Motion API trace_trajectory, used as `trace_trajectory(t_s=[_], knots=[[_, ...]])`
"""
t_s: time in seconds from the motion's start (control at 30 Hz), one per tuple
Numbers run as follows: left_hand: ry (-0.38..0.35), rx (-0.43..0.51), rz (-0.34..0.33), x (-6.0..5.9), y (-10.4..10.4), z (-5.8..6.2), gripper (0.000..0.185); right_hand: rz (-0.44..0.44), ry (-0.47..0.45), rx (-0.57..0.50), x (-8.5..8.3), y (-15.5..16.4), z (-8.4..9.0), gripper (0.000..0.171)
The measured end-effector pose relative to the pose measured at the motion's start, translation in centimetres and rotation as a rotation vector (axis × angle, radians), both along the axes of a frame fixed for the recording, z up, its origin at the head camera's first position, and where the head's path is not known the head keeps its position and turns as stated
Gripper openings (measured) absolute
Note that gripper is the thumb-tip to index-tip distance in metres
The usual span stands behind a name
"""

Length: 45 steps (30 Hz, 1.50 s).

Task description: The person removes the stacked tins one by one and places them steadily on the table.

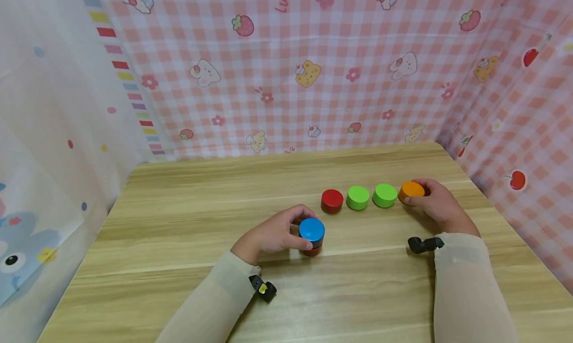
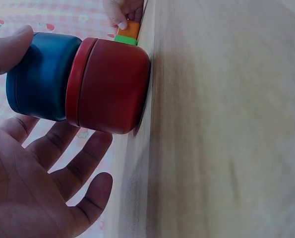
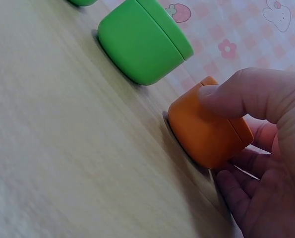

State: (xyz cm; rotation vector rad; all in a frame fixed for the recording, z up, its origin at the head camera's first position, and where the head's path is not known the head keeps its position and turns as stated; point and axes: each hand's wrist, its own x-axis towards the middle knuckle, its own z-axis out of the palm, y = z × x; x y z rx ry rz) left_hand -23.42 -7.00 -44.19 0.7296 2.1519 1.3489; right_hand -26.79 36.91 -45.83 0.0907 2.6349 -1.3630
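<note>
A blue cylinder (image 1: 311,229) stands stacked on a red cylinder (image 1: 312,250) near the middle of the wooden table (image 1: 179,223). My left hand (image 1: 299,229) curls round the blue one, thumb at the front and fingers behind. In the left wrist view the thumb (image 2: 8,47) touches the blue cylinder (image 2: 38,77) above the red cylinder (image 2: 112,91). My right hand (image 1: 423,194) pinches an orange cylinder (image 1: 410,190) that stands on the table at the right end of a row. The right wrist view shows the thumb (image 3: 236,94) pressing the orange cylinder (image 3: 202,131), with the fingers behind it.
Left of the orange one stand a green cylinder (image 1: 384,195), a second green cylinder (image 1: 357,197) and another red cylinder (image 1: 332,200). Pink checked cloth walls (image 1: 313,74) close the back and right; a pale cloth hangs at the left. Bare tabletop lies to the left and front.
</note>
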Motion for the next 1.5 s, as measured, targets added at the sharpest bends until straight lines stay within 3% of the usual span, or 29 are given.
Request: trace_trajectory(t_s=[0.43, 0.9, 1.27, 1.5], knots=[[0.006, -0.010, -0.010, 0.0, -0.2, 0.1, 0.058, -0.030, -0.029, -0.064, 0.0, -0.2, 0.4, 0.086], [-0.002, -0.087, 0.004, -0.1, -0.5, 0.2, 0.060, -0.105, 0.078, -0.065, 0.0, -1.2, 1.9, 0.087], [-0.005, -0.147, 0.017, 0.0, -0.6, 0.0, 0.063, -0.108, 0.127, -0.055, 0.0, -2.2, 3.4, 0.083], [0.013, -0.200, 0.027, 0.1, -0.6, -0.1, 0.058, -0.065, 0.193, -0.052, 0.2, -4.0, 5.0, 0.082]])
